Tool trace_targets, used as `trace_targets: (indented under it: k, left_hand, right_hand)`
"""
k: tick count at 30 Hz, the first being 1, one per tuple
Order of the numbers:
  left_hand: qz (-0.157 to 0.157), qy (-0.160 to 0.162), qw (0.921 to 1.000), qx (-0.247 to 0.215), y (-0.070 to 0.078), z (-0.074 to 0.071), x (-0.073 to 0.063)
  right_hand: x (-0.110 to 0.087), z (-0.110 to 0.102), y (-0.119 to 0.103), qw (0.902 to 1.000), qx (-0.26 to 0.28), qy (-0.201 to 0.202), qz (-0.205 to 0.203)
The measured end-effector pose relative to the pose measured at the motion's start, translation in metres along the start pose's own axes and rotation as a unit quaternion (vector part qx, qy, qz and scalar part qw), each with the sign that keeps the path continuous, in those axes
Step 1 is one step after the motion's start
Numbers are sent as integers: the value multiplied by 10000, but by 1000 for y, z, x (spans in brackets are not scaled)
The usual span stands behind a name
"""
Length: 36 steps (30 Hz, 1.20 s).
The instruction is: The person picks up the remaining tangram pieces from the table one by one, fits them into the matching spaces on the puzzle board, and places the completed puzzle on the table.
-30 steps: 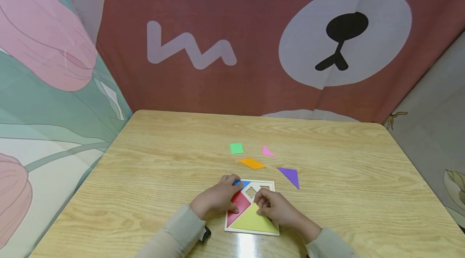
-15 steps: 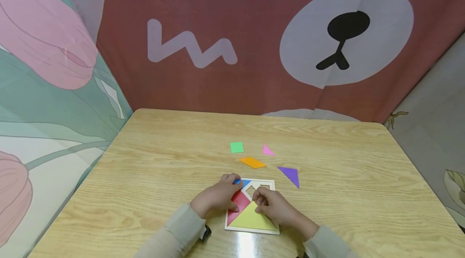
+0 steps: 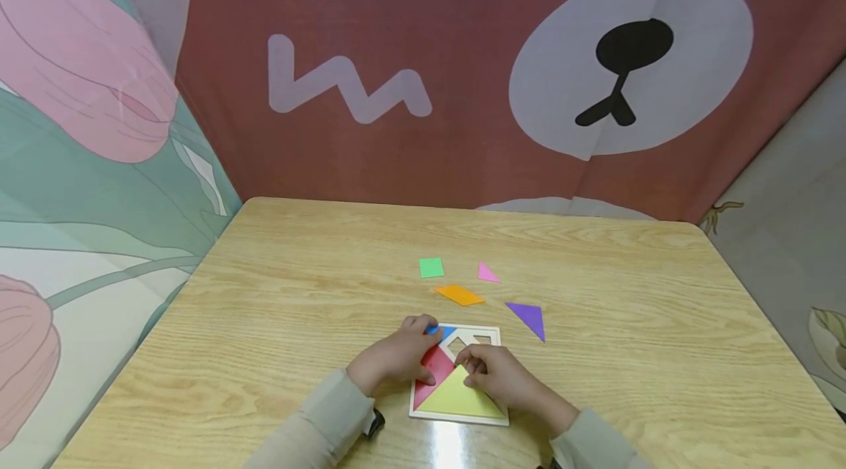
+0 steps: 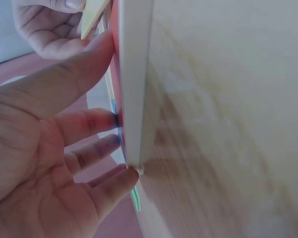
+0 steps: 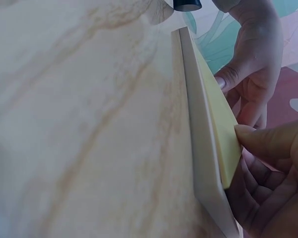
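Note:
My left hand rests on the left side of a white tangram tray. In the left wrist view its thumb touches the red triangle, and its fairly straight fingers reach the blue triangle and the tray's edge. My right hand pinches the large yellow triangle near its top and right side. One end of this triangle stands tilted above the tray in the right wrist view. Cut-out recesses show at the tray's upper right. The fingers hide part of the red and blue triangles.
Beyond the tray lie a green square, a pink triangle, an orange parallelogram and a purple triangle. They lie flat on the wooden table, which meets a printed curtain at the back.
The right hand has shifted slightly left with the yellow triangle, whose top corner has moved a little towards the red triangle. The left hand keeps its place on the tray.

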<state>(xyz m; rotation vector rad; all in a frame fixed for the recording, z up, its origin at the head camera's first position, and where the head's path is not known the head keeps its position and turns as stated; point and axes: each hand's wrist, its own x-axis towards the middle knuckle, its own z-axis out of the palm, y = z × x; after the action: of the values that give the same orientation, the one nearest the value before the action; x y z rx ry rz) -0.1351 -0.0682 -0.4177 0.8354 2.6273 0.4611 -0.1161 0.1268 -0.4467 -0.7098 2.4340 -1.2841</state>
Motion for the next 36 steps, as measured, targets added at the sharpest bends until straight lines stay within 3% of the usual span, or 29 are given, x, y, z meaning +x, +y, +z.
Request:
trace_targets:
  k: [17,36]
  left_hand:
    - [-6,-26,10000,34,0,-1,1]
    - [41,-5,9999,105,-1,0,1]
  right_hand:
    - [0,0,-4,10000,57,-48,-43]
    - [0,1,-12,9976,-661,-64,-177]
